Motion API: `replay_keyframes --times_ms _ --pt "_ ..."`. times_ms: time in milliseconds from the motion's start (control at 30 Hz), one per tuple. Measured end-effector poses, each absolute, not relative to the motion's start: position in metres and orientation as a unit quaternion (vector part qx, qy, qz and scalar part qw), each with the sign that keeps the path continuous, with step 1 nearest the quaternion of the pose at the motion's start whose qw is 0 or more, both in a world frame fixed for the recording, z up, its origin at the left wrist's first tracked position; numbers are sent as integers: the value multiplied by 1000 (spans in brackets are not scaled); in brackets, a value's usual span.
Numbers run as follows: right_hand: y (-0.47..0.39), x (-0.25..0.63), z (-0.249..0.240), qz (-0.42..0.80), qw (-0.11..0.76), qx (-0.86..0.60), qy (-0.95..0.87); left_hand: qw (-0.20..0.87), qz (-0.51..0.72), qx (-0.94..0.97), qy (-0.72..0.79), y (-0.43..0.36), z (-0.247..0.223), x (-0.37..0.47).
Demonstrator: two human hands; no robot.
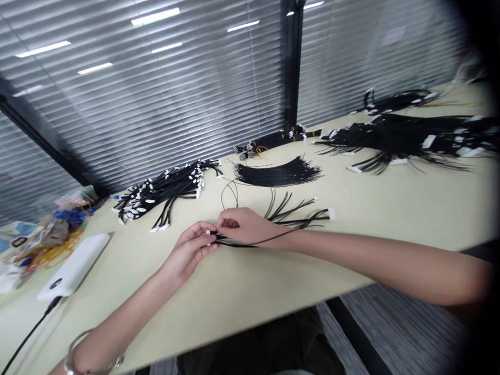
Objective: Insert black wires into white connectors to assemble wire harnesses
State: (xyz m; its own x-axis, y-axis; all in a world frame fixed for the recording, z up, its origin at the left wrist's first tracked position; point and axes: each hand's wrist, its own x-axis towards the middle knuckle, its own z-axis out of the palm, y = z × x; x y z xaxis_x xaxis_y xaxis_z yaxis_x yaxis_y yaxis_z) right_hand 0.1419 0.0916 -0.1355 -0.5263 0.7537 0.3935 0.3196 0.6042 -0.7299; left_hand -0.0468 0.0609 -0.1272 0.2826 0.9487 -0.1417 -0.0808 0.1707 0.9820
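Note:
My left hand (194, 246) pinches a small white connector (209, 236) at the end of a black wire harness (247, 245). Right beside it, the fingers of my right hand (240, 223) are closed on a black wire close to the connector; the exact grip is partly hidden. The harness runs to the right beneath my right forearm, where loose wire ends fan out and a second white connector (330, 213) lies on the table. A thin wire loops up behind my hands.
Piled harnesses with white connectors (167, 189) lie behind on the left. Cut black wires (279, 173) form a bundle in the middle, and more harnesses (401, 139) lie at right. A white power bank (74, 268) with a black cable sits left, near plastic bags (57, 231).

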Motion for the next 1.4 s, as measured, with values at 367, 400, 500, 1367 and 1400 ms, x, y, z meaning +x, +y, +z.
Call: replay_keyframes --times_ms 367,400,500,1367,1400 --pt "86 148 -127 172 325 -189 -910 641 439 466 424 63 -127 -49" --pt "86 149 -126 154 318 -174 -919 643 443 461 422 64 -127 -49" --pt "88 151 -124 67 283 -127 -948 650 455 443 417 64 -127 -49" --pt "84 153 -113 279 390 -264 -837 710 463 400 348 63 -120 -47" --pt "85 153 -114 286 398 -267 -830 708 463 403 350 63 -120 -47"
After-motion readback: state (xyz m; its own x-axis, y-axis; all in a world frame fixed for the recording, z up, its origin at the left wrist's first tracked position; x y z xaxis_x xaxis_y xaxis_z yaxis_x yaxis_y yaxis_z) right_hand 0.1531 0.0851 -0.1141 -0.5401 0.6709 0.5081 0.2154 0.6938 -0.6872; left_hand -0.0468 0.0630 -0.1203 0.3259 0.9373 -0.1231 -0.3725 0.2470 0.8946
